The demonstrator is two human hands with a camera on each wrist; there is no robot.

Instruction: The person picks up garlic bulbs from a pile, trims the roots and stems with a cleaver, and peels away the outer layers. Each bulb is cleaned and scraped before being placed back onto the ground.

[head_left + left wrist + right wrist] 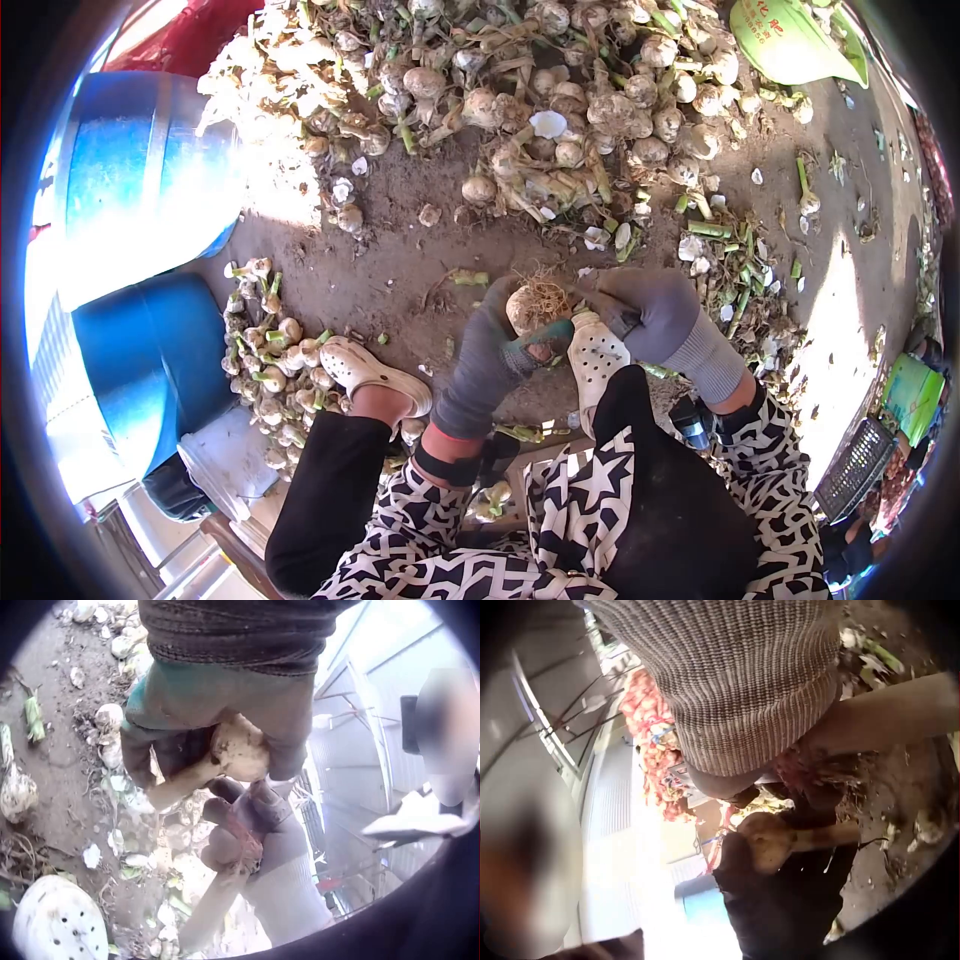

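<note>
My gloved left hand [480, 350] grips a garlic bulb [522, 312] between the knees, its tangled roots turned upward. From below, in the left wrist view, the bulb's pale stem [184, 782] slants away between the fingers. My gloved right hand [650, 305] is close beside the bulb, its fingertips right at the roots. Its fingers are curled round a thick, pale, stick-like piece [900, 712], which juts out of the fist; I cannot tell whether it is a tool handle or a stem. A large heap of untrimmed garlic [600, 115] lies on the ground ahead.
Garlic bulbs with short-cut stems [285, 360] are piled left of a cream clog [365, 378]. Two blue barrels, one a darker blue barrel [150, 365], stand at the left. Cut green stems [735, 285] litter the right. A green sack [790, 40] lies at the back right.
</note>
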